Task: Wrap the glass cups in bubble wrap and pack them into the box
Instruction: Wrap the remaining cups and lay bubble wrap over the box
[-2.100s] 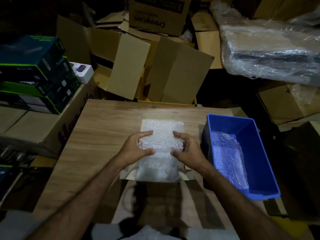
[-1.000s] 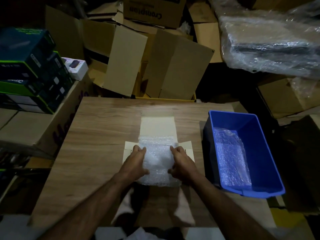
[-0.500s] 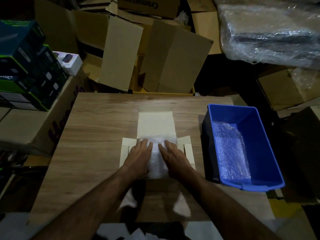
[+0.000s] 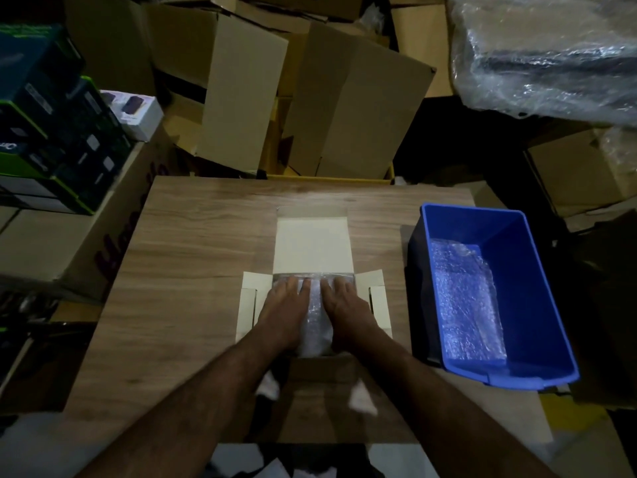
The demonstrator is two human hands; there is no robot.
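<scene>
Both hands are lying flat, fingers straight, pressing down on the bubble-wrapped bundle (image 4: 315, 326): left hand (image 4: 284, 313) and right hand (image 4: 346, 310) side by side. The bundle is sitting inside the open white box (image 4: 313, 250) on the wooden bench (image 4: 193, 257); its contents are probably a cup, hidden. Right of the hands, a blue bin (image 4: 537, 270) is holding loose bubble wrap (image 4: 463, 301).

Both hands, left (image 4: 283, 313) and right (image 4: 348, 310), press flat on a bubble-wrapped bundle (image 4: 315, 326) inside the open box (image 4: 312, 246). A blue bin (image 4: 537, 291) sits just right.
</scene>
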